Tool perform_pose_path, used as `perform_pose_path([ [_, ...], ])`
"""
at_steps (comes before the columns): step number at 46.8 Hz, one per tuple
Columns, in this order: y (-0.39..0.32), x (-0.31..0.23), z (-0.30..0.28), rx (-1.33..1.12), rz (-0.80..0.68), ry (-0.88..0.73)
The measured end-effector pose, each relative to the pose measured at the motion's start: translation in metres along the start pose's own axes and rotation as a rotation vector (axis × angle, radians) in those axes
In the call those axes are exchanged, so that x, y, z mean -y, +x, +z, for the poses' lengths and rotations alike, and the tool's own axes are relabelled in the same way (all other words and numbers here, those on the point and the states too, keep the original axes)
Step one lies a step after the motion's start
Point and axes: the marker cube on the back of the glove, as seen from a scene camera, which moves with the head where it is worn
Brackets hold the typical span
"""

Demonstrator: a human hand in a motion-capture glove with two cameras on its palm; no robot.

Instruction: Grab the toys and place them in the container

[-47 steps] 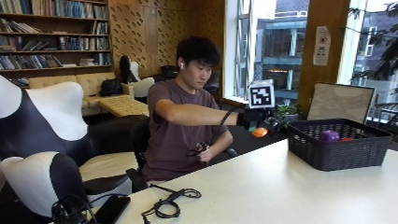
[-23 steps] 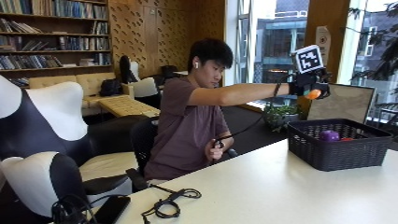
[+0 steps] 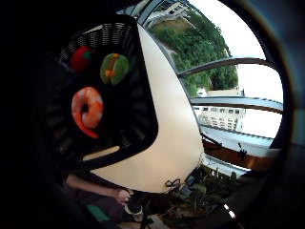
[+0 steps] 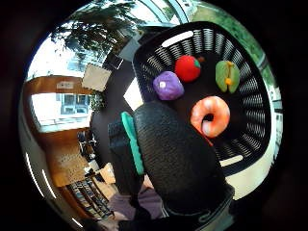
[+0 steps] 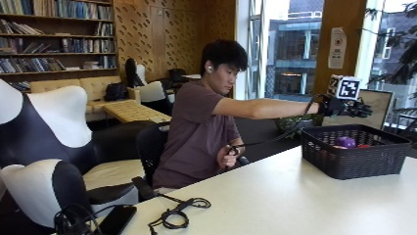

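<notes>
The person's gloved right hand point(image 5: 350, 106) is stretched out above the black container point(image 5: 355, 159), which sits on the white table point(image 5: 273, 200). From the outside view the fingers look spread and straight with nothing between them, though the hand is small there, so this is a reading and not a certainty; the thumb-side palm view shows one black gloved finger point(image 4: 173, 159) extended over the container and no toy under it.

Inside the container lie four toys: an orange shrimp point(image 4: 211, 115) near the middle, a purple toy point(image 4: 168, 86) beside it toward one wall, a red tomato point(image 4: 187, 68) next to the purple one, and a green piece point(image 4: 227, 76) on the far side of the tomato. The little-finger-side view shows the shrimp point(image 3: 87, 109), the green piece point(image 3: 114, 68) and the tomato point(image 3: 81, 57) on the container floor. No toy shows on the table outside the container, so the sorting looks finished or nearly so.

The main risk from here is the withdrawal: the hand is close above the rim, and a low sweep back could catch the container wall and drag or tip it along the table. The cable running from the glove could also snag the rim.
</notes>
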Motion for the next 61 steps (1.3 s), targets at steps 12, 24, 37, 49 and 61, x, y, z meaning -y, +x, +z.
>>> perform_pose_path([
  [12,-0.014,0.006,-0.001,0.083,-0.196,0.036],
  [24,-0.011,0.001,-0.007,0.085,-0.201,0.052],
  [37,0.001,-0.014,-0.014,0.071,-0.182,0.065],
  [49,0.037,-0.036,-0.016,0.055,-0.157,0.076],
  [61,0.061,-0.033,-0.014,-0.037,0.146,0.085],
])
